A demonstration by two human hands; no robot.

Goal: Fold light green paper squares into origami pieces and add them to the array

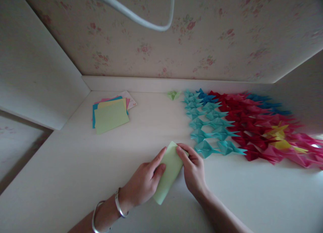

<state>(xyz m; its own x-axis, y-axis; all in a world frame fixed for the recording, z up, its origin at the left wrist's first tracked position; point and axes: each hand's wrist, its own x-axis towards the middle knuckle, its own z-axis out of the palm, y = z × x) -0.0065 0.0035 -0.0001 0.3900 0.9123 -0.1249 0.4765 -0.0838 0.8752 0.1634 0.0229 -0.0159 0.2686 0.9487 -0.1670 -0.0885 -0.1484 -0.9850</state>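
Note:
A light green sheet of paper (168, 175), folded into a long rectangle, is held at a slant just above or on the white tabletop. My left hand (145, 179) grips its left edge, thumb on top and index finger stretched along the side. At the upper right end, my right hand (193, 167) pinches the paper between thumb and curled fingers. Two silver bangles circle my left wrist. Nearest my right hand lie the turquoise paper cranes (204, 148), set out in rows.
Red and pink cranes (252, 125), with a few yellow and blue ones, spread across the right. One pale green crane (174, 95) sits by the back ledge. A stack of coloured paper sheets (112, 115) lies at left. A white cable (141, 21) hangs before the floral wall.

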